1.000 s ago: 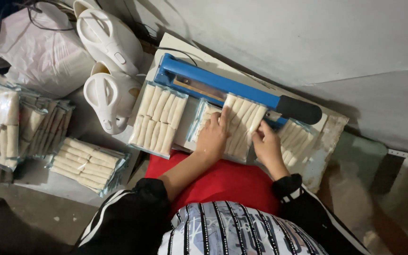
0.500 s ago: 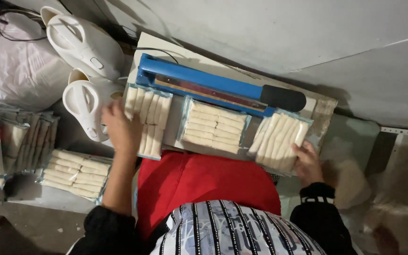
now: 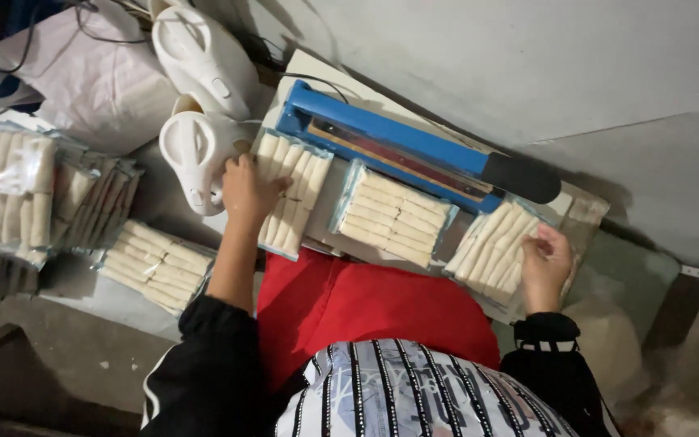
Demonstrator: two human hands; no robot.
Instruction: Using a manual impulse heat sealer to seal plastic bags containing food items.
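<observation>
In front of the blue sealer [image 3: 414, 150], our left hand [image 3: 248, 190] presses flat-fingered on 1 roll packet [image 3: 293, 190], while our right hand [image 3: 545, 263] grips another [image 3: 495, 247], fingertips hidden.

Single head-worn view, steeply downward and close over lap, blue sealer [image 3: 414, 146] and floor.

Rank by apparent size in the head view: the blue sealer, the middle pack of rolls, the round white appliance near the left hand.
1. blue sealer
2. middle pack of rolls and round white appliance: they look alike, unranked.
</observation>
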